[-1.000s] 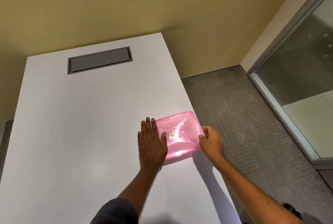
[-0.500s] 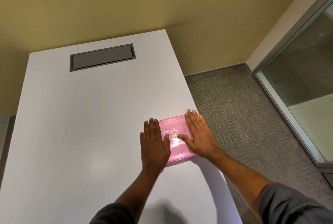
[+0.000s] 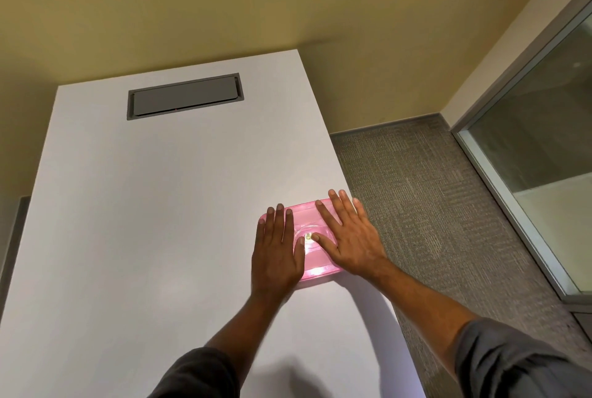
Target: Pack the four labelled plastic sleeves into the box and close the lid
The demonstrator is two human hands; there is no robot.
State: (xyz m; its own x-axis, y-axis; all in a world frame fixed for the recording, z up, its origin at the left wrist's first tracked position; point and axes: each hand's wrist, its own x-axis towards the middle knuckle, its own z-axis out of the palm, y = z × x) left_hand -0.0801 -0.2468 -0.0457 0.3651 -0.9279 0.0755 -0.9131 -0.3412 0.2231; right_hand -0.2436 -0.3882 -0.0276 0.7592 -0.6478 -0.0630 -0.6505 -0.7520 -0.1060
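A translucent pink plastic box point(image 3: 312, 256) with its lid on sits near the right edge of the white table point(image 3: 144, 237). My left hand point(image 3: 277, 250) lies flat on the lid's left part, fingers spread. On the lid's right part my right hand point(image 3: 347, 237) rests palm down, fingers spread too. The two thumbs almost meet at a small round mark in the lid's middle. No plastic sleeves are in view; what is inside the box cannot be made out.
A grey rectangular hatch point(image 3: 184, 98) is set into the table's far end. The table's right edge point(image 3: 368, 224) runs just beside the box, with grey carpet point(image 3: 448, 205) below. A glass partition point(image 3: 544, 154) stands at the right, a yellow wall behind.
My right hand moved from the box's right side onto the lid and flattened. My left hand stayed flat on the lid. The box has not moved on the table.
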